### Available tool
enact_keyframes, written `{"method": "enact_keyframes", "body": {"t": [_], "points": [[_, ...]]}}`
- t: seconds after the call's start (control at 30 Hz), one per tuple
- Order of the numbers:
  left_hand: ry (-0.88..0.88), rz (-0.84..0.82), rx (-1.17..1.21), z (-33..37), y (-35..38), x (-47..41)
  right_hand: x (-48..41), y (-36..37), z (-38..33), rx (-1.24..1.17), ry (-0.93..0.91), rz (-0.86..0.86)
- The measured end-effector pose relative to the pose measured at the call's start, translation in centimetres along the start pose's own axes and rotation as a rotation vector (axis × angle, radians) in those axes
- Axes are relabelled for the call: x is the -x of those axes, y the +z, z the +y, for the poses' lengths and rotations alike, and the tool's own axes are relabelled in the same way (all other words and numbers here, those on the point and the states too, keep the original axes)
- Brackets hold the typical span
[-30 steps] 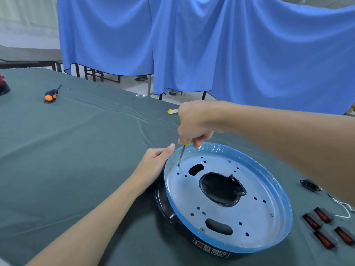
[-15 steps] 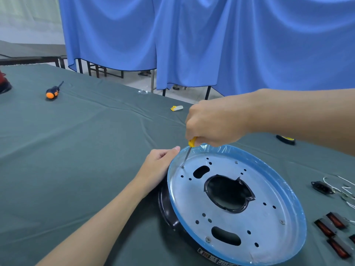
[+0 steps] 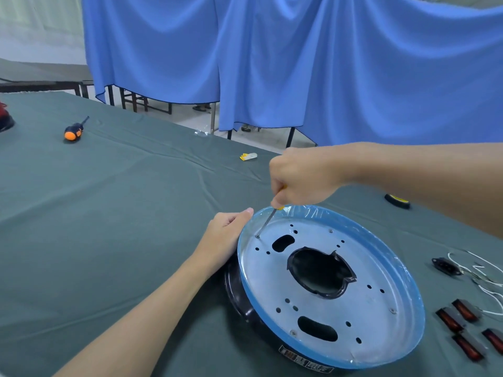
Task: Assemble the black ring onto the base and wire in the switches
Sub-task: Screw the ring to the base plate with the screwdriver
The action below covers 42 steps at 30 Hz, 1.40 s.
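Right hand [image 3: 302, 176]: fingers closed round a yellow-handled screwdriver [image 3: 266, 223], whose tip is set on a screw [image 3: 257, 236] near the left rim of the base [image 3: 381, 270]. Left hand [image 3: 223, 238]: thumb and curled fingers grip that same rim, just beside the tip. The black ring [image 3: 234, 292] lies under the base, near the front edge of the surface [image 3: 136, 213]. Red switches [image 3: 466, 311] lie at its right edge.

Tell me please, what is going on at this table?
A person is working on a round metal base. The right hand grips a yellow screwdriver, its tip on a screw near the left edge. The left hand holds the rim beside it. A black ring sits under the base. The red switches and white wires lie apart on the right, not yet connected.
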State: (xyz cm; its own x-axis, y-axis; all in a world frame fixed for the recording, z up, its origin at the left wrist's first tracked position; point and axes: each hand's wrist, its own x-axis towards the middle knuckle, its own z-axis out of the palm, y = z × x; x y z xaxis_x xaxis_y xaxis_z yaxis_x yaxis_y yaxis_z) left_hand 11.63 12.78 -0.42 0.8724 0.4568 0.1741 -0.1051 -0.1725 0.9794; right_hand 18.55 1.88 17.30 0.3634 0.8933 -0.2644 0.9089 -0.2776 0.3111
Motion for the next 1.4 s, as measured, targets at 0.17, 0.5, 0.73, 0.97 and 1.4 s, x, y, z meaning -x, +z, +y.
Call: {"method": "enact_keyframes", "body": {"t": [0.17,0.5,0.73,0.97,1.4], "points": [[0.000,0.009,0.007,0.1,0.2,-0.2,-0.2,0.5,0.1,-0.231,0.230,-0.113],[-0.020,-0.018,-0.017,0.6,0.0,0.0,-1.5,-1.4,-1.7,0.061,0.130,-0.167],[-0.033,-0.018,-0.010,0.6,-0.1,-0.1,-0.8,-1.4,-1.8,0.351,-0.179,0.007],[-0.061,-0.023,0.023,0.5,0.0,0.1,-2.3,-1.6,-2.7,0.252,-0.130,-0.096],[-0.303,-0.250,-0.256,3.8,-1.7,0.0,2.7,2.2,-0.2,-0.297,0.371,-0.012]]}}
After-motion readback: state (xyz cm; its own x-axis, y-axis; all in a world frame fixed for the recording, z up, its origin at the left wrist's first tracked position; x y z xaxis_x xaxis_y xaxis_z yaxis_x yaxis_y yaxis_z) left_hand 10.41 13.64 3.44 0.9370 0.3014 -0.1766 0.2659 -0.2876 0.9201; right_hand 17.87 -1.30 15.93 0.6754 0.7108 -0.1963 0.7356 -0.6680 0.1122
